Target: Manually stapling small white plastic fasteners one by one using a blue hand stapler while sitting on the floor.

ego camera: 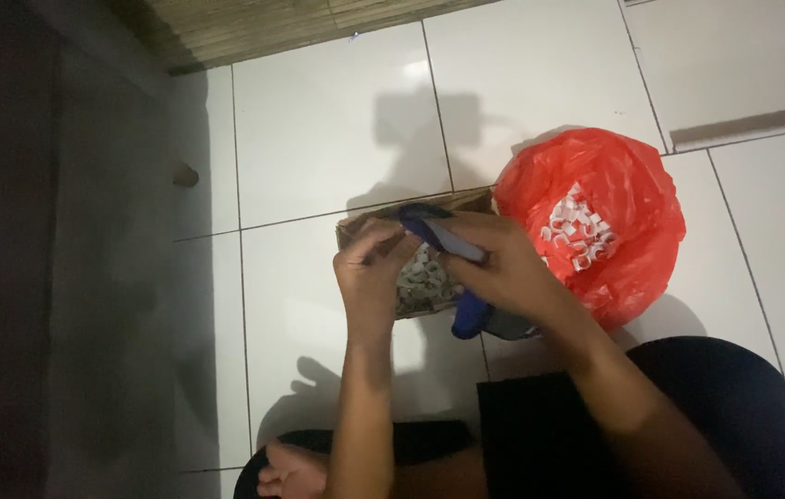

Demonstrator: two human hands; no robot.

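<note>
My right hand (494, 268) grips a blue-handled tool (452, 242) whose handles stick out below my palm and above my fingers. My left hand (372, 268) is pinched against the tool's upper end, fingertips closed on something too small to make out. Both hands hover over a shallow cardboard box (415, 277) filled with several small white clips. To the right lies a red plastic bag (609, 217) with more white clips showing through it.
The floor is white glossy tile (318, 129). A woven mat edge (263, 28) runs along the top. A dark wall or panel (4, 249) fills the left side. My bare foot on a dark sandal (295, 467) and my dark-clothed knee (688, 416) are at the bottom.
</note>
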